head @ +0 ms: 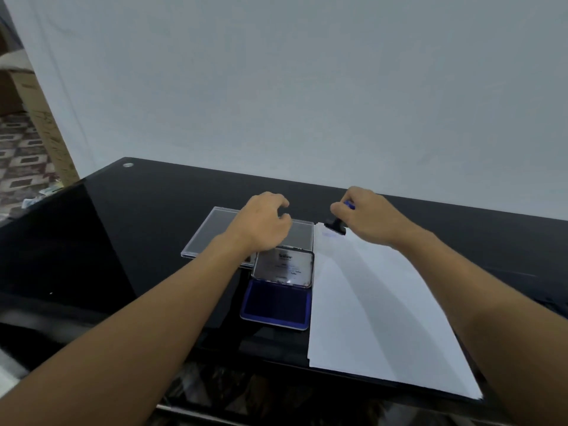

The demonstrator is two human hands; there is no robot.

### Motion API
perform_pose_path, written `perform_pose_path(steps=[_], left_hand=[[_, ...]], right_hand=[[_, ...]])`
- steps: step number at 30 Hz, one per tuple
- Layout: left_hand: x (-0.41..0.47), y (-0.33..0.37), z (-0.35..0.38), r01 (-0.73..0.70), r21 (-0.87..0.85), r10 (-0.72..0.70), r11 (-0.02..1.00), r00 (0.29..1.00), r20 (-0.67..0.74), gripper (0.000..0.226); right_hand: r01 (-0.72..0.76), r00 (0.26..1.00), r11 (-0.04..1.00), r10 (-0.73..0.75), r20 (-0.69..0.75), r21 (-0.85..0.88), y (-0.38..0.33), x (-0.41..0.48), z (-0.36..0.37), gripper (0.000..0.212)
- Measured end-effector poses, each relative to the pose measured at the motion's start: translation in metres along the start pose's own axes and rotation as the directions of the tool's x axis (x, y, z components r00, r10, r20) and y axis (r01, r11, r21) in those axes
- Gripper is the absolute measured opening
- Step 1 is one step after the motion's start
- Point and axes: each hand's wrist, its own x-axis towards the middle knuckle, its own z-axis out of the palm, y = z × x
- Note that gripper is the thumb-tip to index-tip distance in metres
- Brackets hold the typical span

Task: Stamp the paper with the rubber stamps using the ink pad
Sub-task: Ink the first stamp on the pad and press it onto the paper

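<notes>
Your right grip pinches the stamp by its handle, likely light and stiff, at the thin paper's upper corner, which may slide; your left grip hovers loosely curled, empty.

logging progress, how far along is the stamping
Done: the ink pad lies open, and a faint blue mark shows at the far left corner of the paper. In hand: the right hand holds a stamp just beside that mark. Left: the rest of the sheet is blank; the left hand hovers over a clear case.
</notes>
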Motion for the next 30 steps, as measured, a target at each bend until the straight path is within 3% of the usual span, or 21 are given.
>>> perform_pose_path(steps=[8,19,30], left_hand=[[0.041,0.014,0.024,0.011,-0.001,-0.011,1.000,0.997,0.077,0.042],[0.070,0.004,0.049,0.041,0.121,-0.066,0.992,0.974,0.215,0.036],[0.076,0.002,0.057,0.017,0.165,-0.055,0.986,0.971,0.233,0.036]], right_hand=[[-0.030,0.996,0.998,0.034,0.077,-0.056,0.022,0.031,0.004,0.025],[-0.029,0.982,0.986,0.058,0.178,-0.166,0.036,0.055,0.025,0.022],[-0.016,0.968,0.971,0.075,0.241,-0.237,0.040,0.063,0.038,0.021]])
